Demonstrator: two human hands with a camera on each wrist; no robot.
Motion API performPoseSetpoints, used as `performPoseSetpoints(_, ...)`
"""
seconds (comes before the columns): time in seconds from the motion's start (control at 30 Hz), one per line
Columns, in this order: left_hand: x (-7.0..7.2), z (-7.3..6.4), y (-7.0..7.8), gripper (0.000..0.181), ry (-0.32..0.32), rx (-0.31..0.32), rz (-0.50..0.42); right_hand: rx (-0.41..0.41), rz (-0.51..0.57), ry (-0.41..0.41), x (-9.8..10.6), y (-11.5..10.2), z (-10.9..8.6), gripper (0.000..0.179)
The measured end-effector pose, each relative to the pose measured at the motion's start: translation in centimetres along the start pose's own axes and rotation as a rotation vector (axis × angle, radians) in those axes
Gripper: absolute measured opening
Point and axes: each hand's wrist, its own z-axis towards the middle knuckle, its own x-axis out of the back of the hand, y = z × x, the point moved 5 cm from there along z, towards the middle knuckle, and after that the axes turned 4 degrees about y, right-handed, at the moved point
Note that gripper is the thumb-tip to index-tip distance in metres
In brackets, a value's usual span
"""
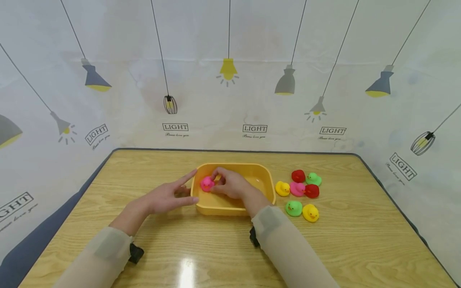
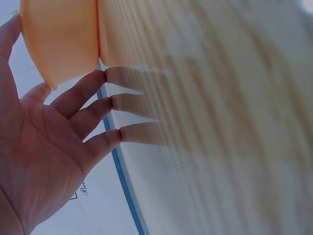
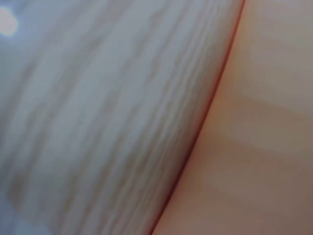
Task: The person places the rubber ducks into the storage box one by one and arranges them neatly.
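Observation:
A yellow-orange plastic bin (image 1: 257,176) stands on the wooden table. Inside its left end is a pink rubber duck (image 1: 207,184), which my right hand (image 1: 233,185) pinches between thumb and fingers from the right. My left hand (image 1: 167,197) is spread at the bin's left end, index fingertip and thumb at its rim. In the left wrist view the other fingers reach down to the tabletop beside the bin wall (image 2: 61,41). The right wrist view has only the bin's outer side (image 3: 259,137) and the table; the right hand is hidden there.
Right of the bin lie several more rubber ducks: yellow (image 1: 282,188), pink (image 1: 297,189), red (image 1: 298,176) and green (image 1: 313,179) at the back, with a green duck (image 1: 293,208) and a yellow duck (image 1: 311,213) in front. A lamp-printed wall covering (image 1: 216,108) surrounds the table.

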Motion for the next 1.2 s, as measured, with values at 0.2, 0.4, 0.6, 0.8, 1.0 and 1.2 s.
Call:
performPoseSetpoints(0.2, -0.02, 0.06, -0.07, 0.097, 0.001, -0.003, 0.003, -0.007, -0.016, 0.009, 0.02, -0.16, -0.05, 0.025)
performPoseSetpoints(0.4, -0.04, 0.10, -0.19, 0.097, 0.000, 0.003, -0.002, -0.002, -0.030, 0.015, 0.05, -0.22, -0.02, 0.026)
performPoseSetpoints(0.6, -0.06, 0.13, -0.17, 0.096, 0.000, 0.002, -0.003, -0.002, -0.017, 0.014, 0.03, -0.10, -0.01, 0.026)
performPoseSetpoints(0.8, -0.15, 0.03, -0.08, 0.097, 0.002, -0.001, -0.006, 0.002, -0.007, 0.010, -0.03, 0.17, 0.04, 0.026)
performPoseSetpoints(1.0, -0.17, 0.08, -0.03, 0.096, -0.002, -0.010, -0.013, -0.015, 0.045, 0.007, 0.04, 0.27, -0.05, 0.032)
performPoseSetpoints(1.2, 0.02, -0.06, 0.01, 0.097, -0.003, -0.006, -0.014, -0.002, 0.172, 0.000, 0.49, -0.41, -0.29, 0.039)
